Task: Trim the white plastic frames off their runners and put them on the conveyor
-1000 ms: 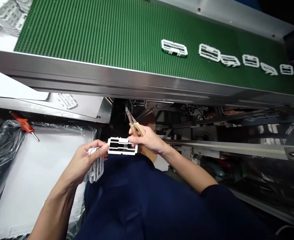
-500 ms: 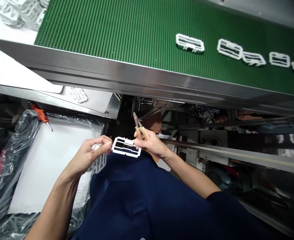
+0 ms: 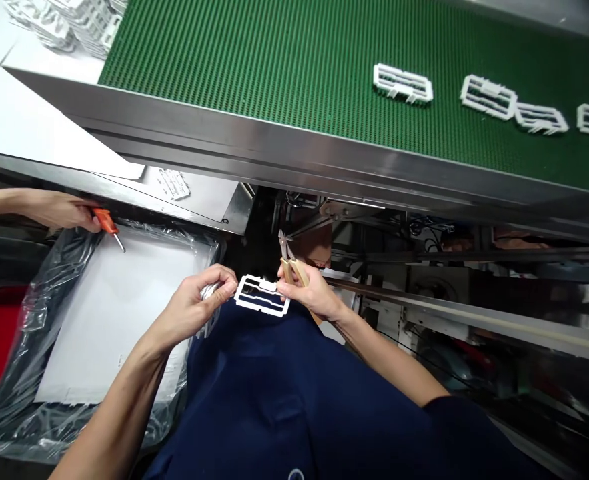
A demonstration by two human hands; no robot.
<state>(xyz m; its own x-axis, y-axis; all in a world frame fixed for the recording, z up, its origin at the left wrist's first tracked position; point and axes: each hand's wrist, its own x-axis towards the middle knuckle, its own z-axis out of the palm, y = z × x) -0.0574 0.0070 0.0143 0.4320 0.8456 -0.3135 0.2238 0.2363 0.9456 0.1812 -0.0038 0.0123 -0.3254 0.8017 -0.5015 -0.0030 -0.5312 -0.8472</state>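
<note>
Garment: plain dark navy-blue cloth top [image 3: 254, 380], matte, soft folds across the front.
Chest detail: slightly raised ridge [image 3: 287, 410] in the same navy; pocket edge or crease, cannot tell which.
Lower front: small white curved mark [image 3: 296, 471], cut by the picture's bottom edge; nature unclear.
Right sleeve: short navy sleeve [image 3: 467, 427], hem near the elbow, darker toward the outer side.
Forearms: left forearm [image 3: 119, 393] and right forearm [image 3: 384, 353] bare, slender, tapering to the wrists.
Hands: left hand [image 3: 197, 303] and right hand [image 3: 317, 293] bare, slim-fingered.

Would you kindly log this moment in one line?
left hand: holds stack; right hand: holds pliers, frame; co-worker's hand: on orange tool; belt: frames
</note>
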